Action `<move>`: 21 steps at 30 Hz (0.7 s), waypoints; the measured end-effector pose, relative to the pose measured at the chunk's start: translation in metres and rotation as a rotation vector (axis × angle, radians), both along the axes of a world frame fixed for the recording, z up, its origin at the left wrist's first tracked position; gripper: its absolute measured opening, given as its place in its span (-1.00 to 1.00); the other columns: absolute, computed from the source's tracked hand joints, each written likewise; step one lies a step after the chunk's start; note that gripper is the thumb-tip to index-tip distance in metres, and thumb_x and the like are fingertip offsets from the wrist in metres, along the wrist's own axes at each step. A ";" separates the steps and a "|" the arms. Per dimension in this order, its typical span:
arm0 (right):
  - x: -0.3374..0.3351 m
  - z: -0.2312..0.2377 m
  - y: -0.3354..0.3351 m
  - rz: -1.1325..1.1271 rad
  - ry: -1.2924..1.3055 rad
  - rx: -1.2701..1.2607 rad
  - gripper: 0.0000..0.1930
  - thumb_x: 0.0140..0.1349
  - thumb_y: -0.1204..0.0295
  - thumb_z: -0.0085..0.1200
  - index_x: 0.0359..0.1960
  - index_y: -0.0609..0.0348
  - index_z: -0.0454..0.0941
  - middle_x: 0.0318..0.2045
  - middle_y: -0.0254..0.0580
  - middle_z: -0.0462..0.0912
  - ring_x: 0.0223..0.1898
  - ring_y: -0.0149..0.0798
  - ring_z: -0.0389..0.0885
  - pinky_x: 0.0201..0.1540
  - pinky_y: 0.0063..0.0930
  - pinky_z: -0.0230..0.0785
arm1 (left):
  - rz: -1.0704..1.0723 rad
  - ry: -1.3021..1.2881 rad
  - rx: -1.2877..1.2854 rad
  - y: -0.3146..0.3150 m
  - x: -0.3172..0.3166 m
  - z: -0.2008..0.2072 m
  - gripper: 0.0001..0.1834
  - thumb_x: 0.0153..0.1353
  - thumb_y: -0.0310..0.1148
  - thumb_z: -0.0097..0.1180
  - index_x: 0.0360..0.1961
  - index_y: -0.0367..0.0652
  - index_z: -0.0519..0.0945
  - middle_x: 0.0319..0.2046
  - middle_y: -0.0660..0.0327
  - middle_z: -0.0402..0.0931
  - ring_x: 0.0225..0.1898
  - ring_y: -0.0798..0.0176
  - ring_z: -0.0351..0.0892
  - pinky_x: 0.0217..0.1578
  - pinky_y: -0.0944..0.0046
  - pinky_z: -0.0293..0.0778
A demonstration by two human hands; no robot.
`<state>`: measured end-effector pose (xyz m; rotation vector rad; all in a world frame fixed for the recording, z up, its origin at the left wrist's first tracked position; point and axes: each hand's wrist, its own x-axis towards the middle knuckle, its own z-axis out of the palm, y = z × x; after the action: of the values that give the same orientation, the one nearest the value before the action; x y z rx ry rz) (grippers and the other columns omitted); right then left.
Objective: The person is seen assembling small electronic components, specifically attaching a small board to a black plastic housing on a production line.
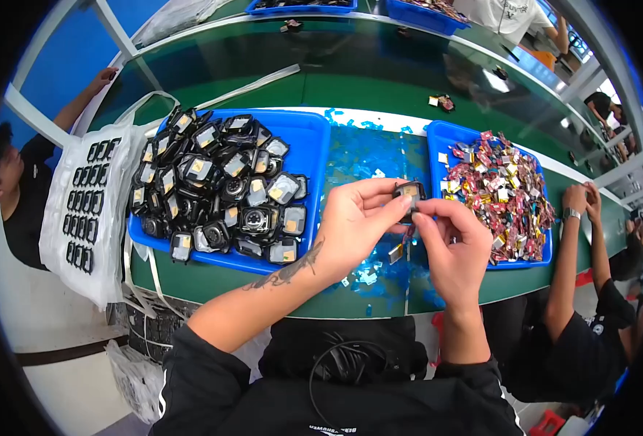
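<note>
My left hand (pixel 359 224) grips a small black watch-like case (pixel 409 190) between thumb and fingers, above the middle of the bench. From the right, the thumb and index finger of my right hand (pixel 455 243) are pinched at the lower edge of that case; whether they hold a separate small part is hidden. A small silver and gold part (pixel 395 253) hangs or lies just below my fingers. To the left, a blue tray (pixel 320 145) is heaped with similar black cases (pixel 198 168). On the right, another blue tray (pixel 438 138) holds many small red circuit boards with silver and gold parts (pixel 502 196).
Blue film scraps (pixel 365 156) litter the green bench (pixel 321 309) between the trays. White packing (pixel 82 218) with rows of black cases stands at left. Co-workers sit at left and right; a right-hand person's forearms (pixel 567 254) reach the bench. A green conveyor (pixel 365 73) runs behind.
</note>
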<state>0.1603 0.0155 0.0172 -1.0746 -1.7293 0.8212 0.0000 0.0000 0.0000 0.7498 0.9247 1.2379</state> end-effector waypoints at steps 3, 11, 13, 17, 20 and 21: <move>-0.001 0.004 0.002 -0.051 -0.067 0.086 -0.89 0.07 0.65 0.24 -0.34 0.28 0.64 -0.51 -0.31 0.59 -0.62 -0.54 0.28 -0.56 -0.63 0.14 | -0.027 0.027 0.176 -0.002 0.004 -0.005 -0.57 0.32 -0.52 0.07 0.18 -0.45 0.40 -0.01 0.02 0.56 -0.03 0.30 0.59 -0.04 0.38 0.56; 0.000 0.010 0.000 -0.062 -0.056 0.094 -0.87 0.02 0.66 0.26 -0.37 0.25 0.64 -0.55 -0.31 0.58 -0.66 -0.52 0.25 -0.60 -0.59 0.12 | -0.056 0.019 0.276 -0.005 0.008 -0.005 -0.60 0.36 -0.54 -0.01 0.20 -0.42 0.40 0.03 0.09 0.54 0.02 0.33 0.54 0.04 0.35 0.50; 0.001 0.010 0.001 -0.061 -0.056 0.105 -0.87 0.01 0.66 0.26 -0.38 0.24 0.64 -0.54 -0.31 0.59 -0.66 -0.51 0.26 -0.59 -0.58 0.13 | -0.058 0.060 0.279 -0.006 0.008 -0.004 -0.61 0.37 -0.53 -0.04 0.20 -0.41 0.40 0.04 0.10 0.53 0.03 0.31 0.53 0.05 0.31 0.51; 0.001 0.011 0.002 -0.049 -0.075 0.156 -0.87 -0.01 0.66 0.26 -0.39 0.24 0.63 -0.54 -0.29 0.59 -0.65 -0.48 0.29 -0.59 -0.56 0.15 | -0.065 0.065 0.303 -0.005 0.008 -0.005 -0.60 0.36 -0.53 -0.02 0.20 -0.41 0.41 0.02 0.11 0.54 0.00 0.37 0.52 0.04 0.36 0.48; 0.002 0.014 0.003 -0.042 -0.120 0.186 -0.88 -0.01 0.66 0.26 -0.42 0.22 0.62 -0.54 -0.29 0.59 -0.63 -0.47 0.32 -0.59 -0.55 0.14 | -0.057 0.068 0.305 -0.006 0.010 -0.006 -0.59 0.35 -0.54 0.01 0.20 -0.41 0.41 -0.01 0.12 0.56 -0.03 0.44 0.52 0.01 0.42 0.45; 0.001 0.014 0.004 -0.046 -0.120 0.183 -0.88 -0.01 0.66 0.26 -0.42 0.22 0.62 -0.54 -0.29 0.59 -0.63 -0.47 0.32 -0.59 -0.55 0.14 | -0.057 0.082 0.307 -0.007 0.011 -0.007 -0.59 0.35 -0.53 0.00 0.20 -0.42 0.41 -0.01 0.12 0.56 -0.03 0.43 0.52 0.01 0.42 0.46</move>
<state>0.1618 0.0192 0.0316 -1.0524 -1.8340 0.5672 0.0105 -0.0069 -0.0072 1.0693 0.7808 1.3222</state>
